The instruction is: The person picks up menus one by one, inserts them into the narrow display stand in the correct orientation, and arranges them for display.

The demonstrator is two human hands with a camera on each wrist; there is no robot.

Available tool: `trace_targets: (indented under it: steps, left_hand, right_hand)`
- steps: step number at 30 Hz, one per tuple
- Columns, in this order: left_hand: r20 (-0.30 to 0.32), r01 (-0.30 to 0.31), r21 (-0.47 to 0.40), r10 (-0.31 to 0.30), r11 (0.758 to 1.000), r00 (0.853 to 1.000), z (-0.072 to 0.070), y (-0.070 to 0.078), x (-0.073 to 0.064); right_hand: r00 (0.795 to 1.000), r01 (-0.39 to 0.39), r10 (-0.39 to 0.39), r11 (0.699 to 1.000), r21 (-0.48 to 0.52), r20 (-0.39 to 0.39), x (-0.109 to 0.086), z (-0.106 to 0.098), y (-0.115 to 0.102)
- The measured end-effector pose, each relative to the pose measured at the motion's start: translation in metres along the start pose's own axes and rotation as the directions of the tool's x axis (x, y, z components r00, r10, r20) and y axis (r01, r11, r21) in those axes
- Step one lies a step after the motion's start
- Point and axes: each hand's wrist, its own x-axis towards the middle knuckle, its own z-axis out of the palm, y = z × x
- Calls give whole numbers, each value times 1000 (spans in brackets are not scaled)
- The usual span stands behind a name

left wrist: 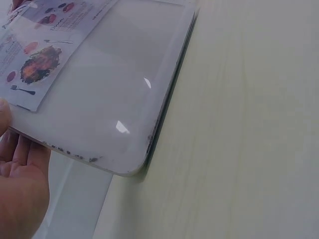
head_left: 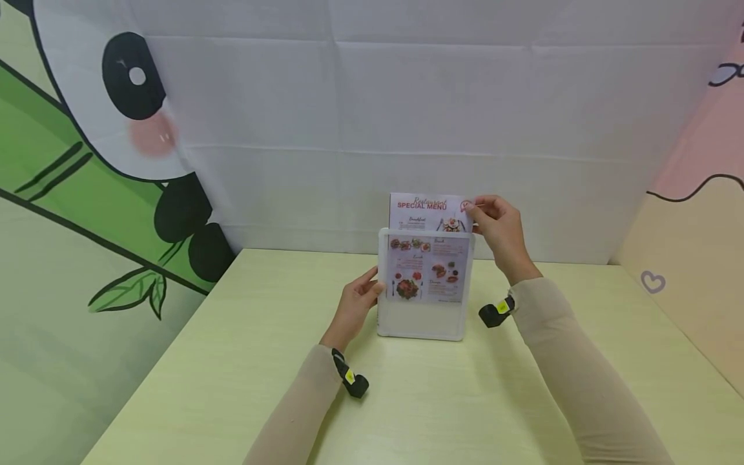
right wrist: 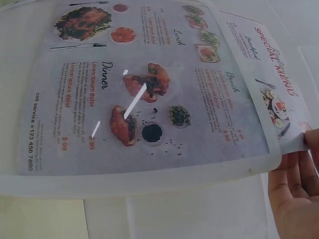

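A white-framed clear sign holder (head_left: 421, 321) stands upright on the table. Its left edge is gripped by my left hand (head_left: 353, 303), thumb on the front and fingers behind, as the left wrist view shows. A printed restaurant menu (head_left: 429, 216) sits partly inside the holder, its titled top sticking out above the upper rim. My right hand (head_left: 501, 229) pinches the menu's top right corner. Behind the clear front, the sheet's lower edge (left wrist: 25, 107) lies above a blank white strip of the holder. In the right wrist view the "Dinner" section (right wrist: 107, 77) shows through the cover.
The pale wood-grain table (head_left: 279, 303) reaches back to a white cloth backdrop (head_left: 279, 116) close behind the holder. Cartoon-printed panels stand at the left (head_left: 139, 381) and right (head_left: 692, 258). Black wrist cameras (head_left: 356, 385) are strapped over both sleeves.
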Motion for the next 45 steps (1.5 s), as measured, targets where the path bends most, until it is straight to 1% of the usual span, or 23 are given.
trace_targets:
  steps: [5,9,15,22,29,38,42,43,45]
  left_hand:
    - [3,7,6,-7,1000,1000,0,1,0]
    - [9,4,7,-4,1000,1000,0,2,-1]
    - [16,-8,-10,9,1000,1000,0,5,-3]
    - [15,-29,-9,29,1000,999,0,3,-1]
    - [11,-20,-3,20,1000,1000,-1,2,-1]
    - [2,-9,1,9,1000,1000,-1,3,-1]
    - [5,-8,-7,8,1000,1000,-2,2,0]
    - [11,-4,-7,4,1000,1000,-1,5,-2]
    - [14,-3,-9,3,1000,1000,-1,4,-2]
  right_hand:
    - [1000,7,-7,1000,19,5,-1,0,-2]
    - [1000,3,-4,1000,13,6,-2,-1,-4]
    - [1000,0,0,1000,-19,9,-4,-1,-7]
    - [1000,11,-11,998,-67,2,-4,0,-4]
    - [1000,22,-21,993,-114,12,-3,0,-1]
    - [999,34,-32,995,-90,27,-4,-1,1]
    - [1000,21,-18,995,-93,25,-5,-1,2]
    - [1000,17,-15,995,-94,23,-5,-1,2]
    - [1000,12,-10,995,-101,21,-5,-1,3]
